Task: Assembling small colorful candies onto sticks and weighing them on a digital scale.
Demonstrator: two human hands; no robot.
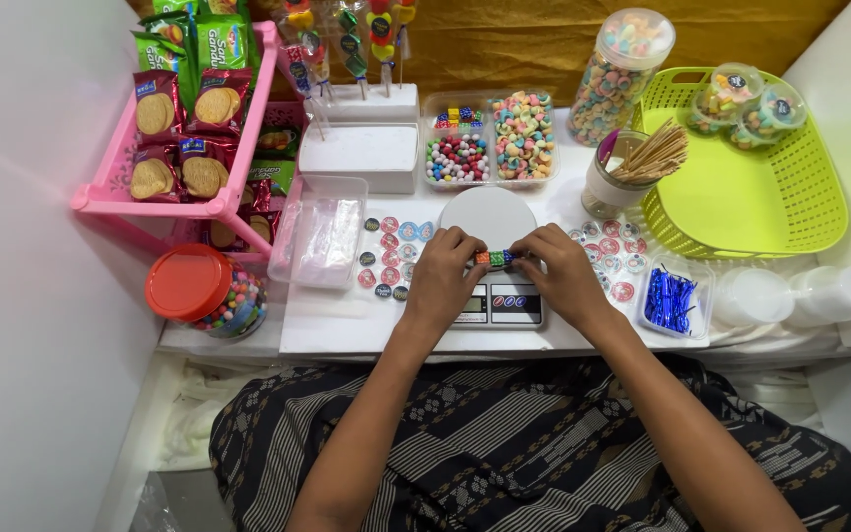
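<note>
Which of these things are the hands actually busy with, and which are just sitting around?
In use:
left hand
right hand
row of small coloured candies, held between both hands
white kitchen scale beneath them

Lying about:
red-lidded candy jar
cup of wooden skewers
green basket
pink snack rack
round stickers

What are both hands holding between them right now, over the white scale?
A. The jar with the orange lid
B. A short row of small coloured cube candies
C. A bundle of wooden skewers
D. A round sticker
B: the left hand and right hand pinch a short row of coloured cube candies between their fingertips, just above the kitchen scale; the wooden skewers stand in a cup, untouched.
</note>
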